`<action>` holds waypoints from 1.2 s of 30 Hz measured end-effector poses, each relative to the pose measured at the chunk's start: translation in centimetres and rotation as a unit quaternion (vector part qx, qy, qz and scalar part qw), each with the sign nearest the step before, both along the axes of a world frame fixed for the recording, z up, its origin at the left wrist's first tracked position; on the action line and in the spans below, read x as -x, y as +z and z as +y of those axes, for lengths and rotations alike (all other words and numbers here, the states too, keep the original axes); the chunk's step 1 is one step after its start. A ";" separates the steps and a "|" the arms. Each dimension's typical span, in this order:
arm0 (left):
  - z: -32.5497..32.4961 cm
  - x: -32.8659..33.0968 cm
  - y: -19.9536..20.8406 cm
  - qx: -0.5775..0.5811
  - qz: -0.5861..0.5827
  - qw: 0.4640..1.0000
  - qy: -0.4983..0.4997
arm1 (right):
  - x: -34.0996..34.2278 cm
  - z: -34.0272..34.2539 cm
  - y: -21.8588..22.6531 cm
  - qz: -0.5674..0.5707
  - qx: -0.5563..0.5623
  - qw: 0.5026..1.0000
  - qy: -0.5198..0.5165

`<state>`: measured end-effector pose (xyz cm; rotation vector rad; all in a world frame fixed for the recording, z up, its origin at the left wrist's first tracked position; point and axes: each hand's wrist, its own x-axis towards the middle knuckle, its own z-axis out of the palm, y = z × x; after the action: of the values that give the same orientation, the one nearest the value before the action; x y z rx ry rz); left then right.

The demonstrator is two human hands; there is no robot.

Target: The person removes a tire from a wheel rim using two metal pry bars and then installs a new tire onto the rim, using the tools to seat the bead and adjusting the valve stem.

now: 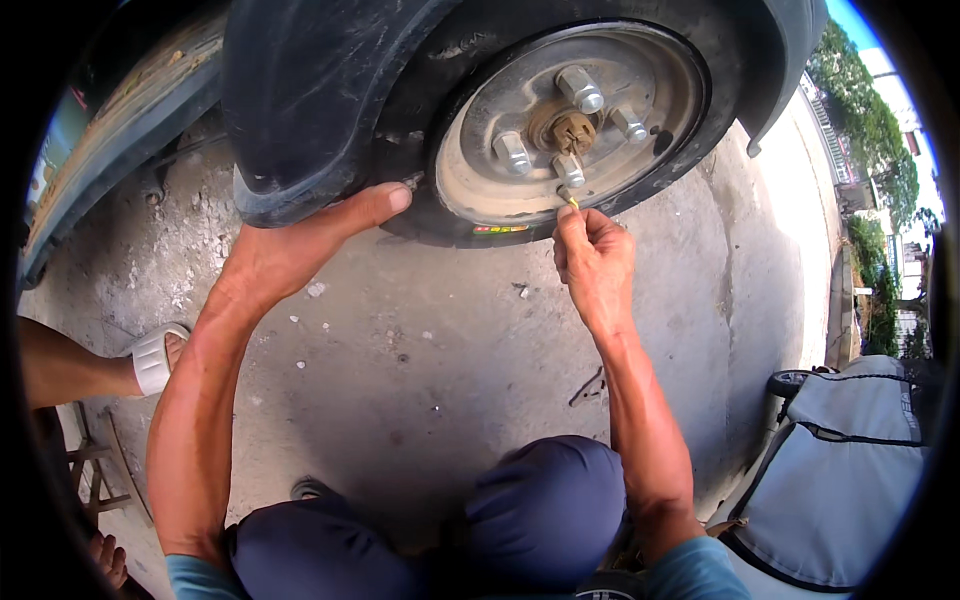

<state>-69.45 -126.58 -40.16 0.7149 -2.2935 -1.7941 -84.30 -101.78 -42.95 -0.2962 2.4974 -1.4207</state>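
A black tyre (400,215) on a dusty, pale metal wheel rim (470,165) stands in front of me under a dark fender (300,110). Several silver wheel nuts (579,88) surround a rusty castle nut (573,132) at the hub. My right hand (598,260) is closed, thumb and finger pinching a small, thin yellow-green piece (570,200) at the rim's lower edge, just below the lowest wheel nut. My left hand (300,245) lies at the fender's lower corner, thumb stretched toward the tyre; its other fingers are hidden.
Below the wheel spreads a stained concrete floor (400,350) with small debris and a dark twig-like bit (588,388). A person's foot in a white sandal (155,360) is at left, near a wooden stool (100,470). A grey-covered vehicle (840,490) stands at lower right.
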 end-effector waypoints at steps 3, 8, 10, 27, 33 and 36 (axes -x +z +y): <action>0.2 0.1 -0.8 -0.003 0.019 1.000 0.001 | -0.4 -1.1 2.1 0.117 -0.171 0.978 0.025; 0.2 0.0 -1.4 -0.013 0.035 0.999 -0.001 | -1.1 -2.5 3.8 0.274 -0.326 0.904 0.046; 0.0 0.1 -1.5 -0.024 0.040 0.999 -0.011 | -1.1 -2.1 3.7 0.315 -0.362 0.876 0.046; 4.0 1.1 -7.1 0.124 0.284 0.947 0.087 | -0.1 -0.3 1.5 -0.197 0.107 0.974 0.017; 5.4 3.1 -8.0 -0.116 0.237 0.964 0.025 | 0.0 -1.8 4.0 -0.234 0.024 0.972 0.020; 5.2 2.5 -6.6 -0.127 0.257 0.954 0.088 | -0.1 -2.9 5.0 -0.191 -0.074 0.976 0.072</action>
<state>-71.98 -121.42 -46.79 0.3983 -1.6372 -1.9271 -84.15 -104.64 -37.91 -0.1525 2.2023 -1.1077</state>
